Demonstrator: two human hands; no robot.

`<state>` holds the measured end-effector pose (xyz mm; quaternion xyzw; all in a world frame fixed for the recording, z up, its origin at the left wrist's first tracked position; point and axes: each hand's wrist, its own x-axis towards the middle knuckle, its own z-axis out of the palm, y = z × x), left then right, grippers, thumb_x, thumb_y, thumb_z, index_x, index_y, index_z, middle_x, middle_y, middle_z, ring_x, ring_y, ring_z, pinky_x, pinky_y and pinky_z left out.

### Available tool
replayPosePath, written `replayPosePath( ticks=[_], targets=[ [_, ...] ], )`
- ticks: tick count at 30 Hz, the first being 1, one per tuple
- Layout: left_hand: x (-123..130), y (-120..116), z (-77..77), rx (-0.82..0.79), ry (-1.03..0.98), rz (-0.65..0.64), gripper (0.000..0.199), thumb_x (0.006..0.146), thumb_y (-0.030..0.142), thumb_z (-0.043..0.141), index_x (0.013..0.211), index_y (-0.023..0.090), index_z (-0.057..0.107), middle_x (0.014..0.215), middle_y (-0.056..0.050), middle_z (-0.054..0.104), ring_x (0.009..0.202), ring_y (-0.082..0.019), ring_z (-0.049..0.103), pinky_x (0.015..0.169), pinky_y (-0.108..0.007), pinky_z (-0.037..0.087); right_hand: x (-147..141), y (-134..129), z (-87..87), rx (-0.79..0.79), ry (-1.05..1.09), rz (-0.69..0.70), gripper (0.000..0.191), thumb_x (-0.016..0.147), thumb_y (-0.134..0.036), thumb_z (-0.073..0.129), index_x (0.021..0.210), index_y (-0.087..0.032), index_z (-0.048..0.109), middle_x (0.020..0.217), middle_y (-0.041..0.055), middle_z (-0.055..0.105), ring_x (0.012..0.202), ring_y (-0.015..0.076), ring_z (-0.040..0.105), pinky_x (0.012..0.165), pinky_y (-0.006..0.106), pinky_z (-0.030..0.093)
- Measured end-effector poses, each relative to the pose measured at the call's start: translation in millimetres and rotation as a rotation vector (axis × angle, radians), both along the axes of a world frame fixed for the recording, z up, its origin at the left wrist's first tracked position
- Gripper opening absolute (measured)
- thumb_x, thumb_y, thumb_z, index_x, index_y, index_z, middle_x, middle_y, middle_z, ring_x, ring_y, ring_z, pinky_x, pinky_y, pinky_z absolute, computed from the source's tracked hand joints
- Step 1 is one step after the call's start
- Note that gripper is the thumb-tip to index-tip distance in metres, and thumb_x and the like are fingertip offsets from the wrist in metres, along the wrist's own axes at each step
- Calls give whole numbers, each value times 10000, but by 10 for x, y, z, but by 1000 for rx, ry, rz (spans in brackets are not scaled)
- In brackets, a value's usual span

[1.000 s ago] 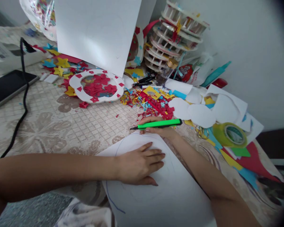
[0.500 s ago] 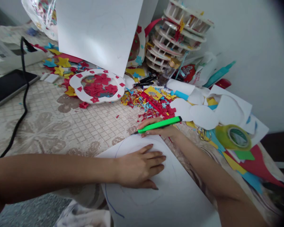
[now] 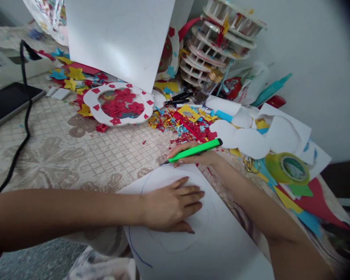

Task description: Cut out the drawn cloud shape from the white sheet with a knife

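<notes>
Right hand (image 3: pixel 202 158): fingers closed round a green cutter (image 3: pixel 195 151), body slanting up to the right, blade (image 3: pixel 165 163) pointing left. Left hand (image 3: pixel 172 204): grips nothing; palm down, fingers spread, laid flat on a white sheet (image 3: pixel 221 241).

Step in hand, as judged: cutting along a drawn line at the sheet's far edge, the left hand serving as the weight that stops slipping. The blade is small and a little blurred at this angle, so whether its tip bites the sheet or sits just off it cannot be settled.

Next move, as judged: calls for light, even pressure along the curve, the sheet kept firm, and the left fingers clear of the blade's path.

Position: the sheet lies directly under the left hand, its near part reaching past the table (image 3: pixel 111 147) edge toward the person. A blue line (image 3: pixel 140 257) shows on its left side, below the left wrist; fainter curves run round the hand. The cutter sits beyond the left fingertips, apart from them. Coloured scraps (image 3: pixel 189 126) lie just past the right hand; a tape roll (image 3: pixel 287 168) is well off to the right.
</notes>
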<state>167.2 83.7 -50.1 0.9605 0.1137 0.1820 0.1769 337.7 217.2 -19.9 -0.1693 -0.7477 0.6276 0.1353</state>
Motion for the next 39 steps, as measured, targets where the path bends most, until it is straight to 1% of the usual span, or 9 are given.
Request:
replayPosePath(
  ticks=[3,7,12,16,22,29,34,39],
  targets=[
    [2,1,12,-8,28,-2,553,996,498,469,1348,78,542,1489,-176,476,1421,-294,390,1220,-510,163,3,32,20,-5,-10,3,369,805,-420,782,1062,-163,723,958,68,744,868,175,711,777,277,592],
    [0,4,29,-19,51,-3,548,997,500,466,1357,92,538,1497,-168,468,1429,-284,380,1225,-501,149,37,52,11,-32,-31,-17,268,838,-360,764,1061,-216,735,958,77,746,840,199,707,741,307,614],
    [-2,3,14,-9,13,-4,545,985,487,502,1341,76,550,1480,-179,486,1411,-293,407,1218,-509,174,68,53,-46,-66,-25,-21,321,853,-366,745,1113,-180,715,959,69,736,840,181,711,754,294,615],
    [0,7,10,-4,15,-7,552,988,487,494,1344,68,546,1485,-182,479,1412,-300,402,1212,-522,189,57,58,-62,-62,-10,-4,330,848,-361,752,1105,-157,711,978,74,734,847,162,711,754,268,610],
    [4,6,5,-15,-12,-1,547,978,482,515,1335,71,559,1468,-188,497,1405,-296,415,1210,-520,206,36,46,-18,-40,-34,-11,282,846,-339,754,1087,-195,727,1024,90,729,903,189,703,748,287,623],
    [5,1,-23,-11,-36,2,551,977,487,514,1336,71,558,1466,-191,499,1404,-299,418,1210,-522,201,15,57,40,-7,-54,30,350,849,-328,752,1116,-109,691,1035,87,718,922,144,703,781,228,593],
    [-1,2,-10,-7,-5,0,547,987,490,491,1340,77,552,1478,-181,488,1410,-292,409,1218,-509,176,9,56,71,-13,-47,49,344,863,-325,739,1124,-107,687,1042,92,721,907,140,713,791,230,588],
    [0,2,-5,-1,-31,3,541,973,481,527,1327,74,562,1461,-183,507,1396,-300,429,1207,-520,203,16,32,50,-20,-33,28,339,869,-335,731,1120,-112,684,1057,96,719,893,141,720,784,238,592]
  ],
)
